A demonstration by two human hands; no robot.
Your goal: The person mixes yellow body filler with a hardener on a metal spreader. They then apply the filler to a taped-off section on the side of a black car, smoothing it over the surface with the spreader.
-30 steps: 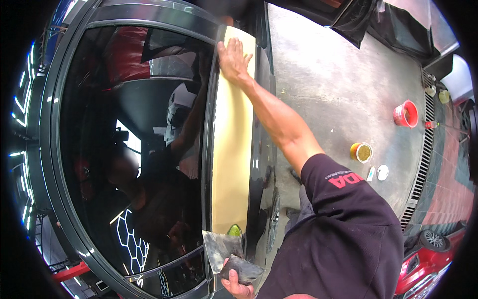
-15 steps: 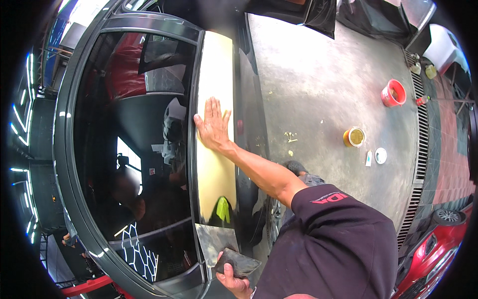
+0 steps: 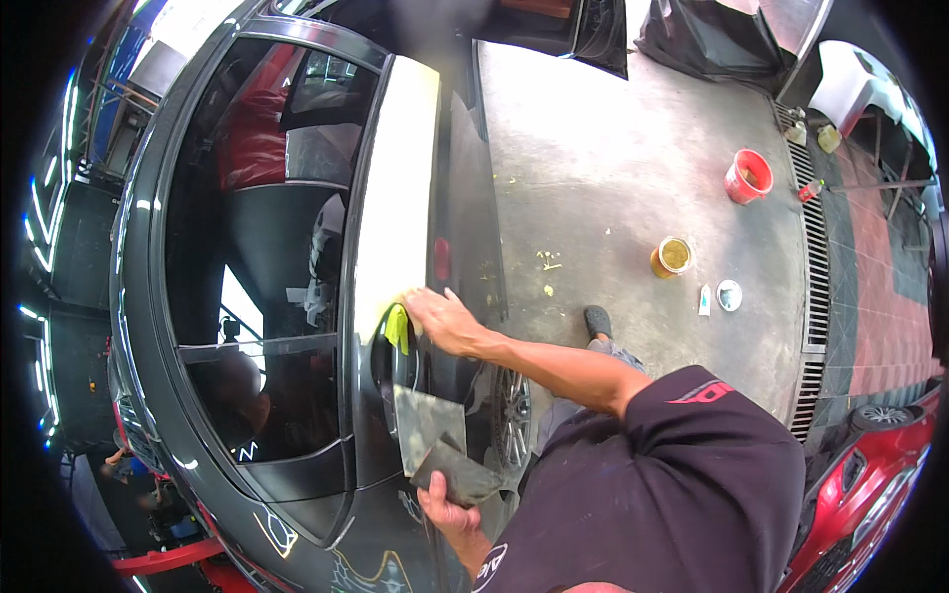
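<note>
Touching or nearly touching the low end of a long pale yellow strip (image 3: 395, 188) running toward eleven o'clock on the dark car (image 3: 371, 509), used the right hand (image 3: 447, 321), loose and holding nothing. Gripped a grey sheet (image 3: 432, 420) and a darker flat piece (image 3: 460, 476) in the left hand (image 3: 453, 514), at six o'clock. Likely worked best with a soft, flat touch, a slow feel for bumps, and both pieces tipped away from the green bit (image 3: 397, 329) at eight o'clock.
</note>
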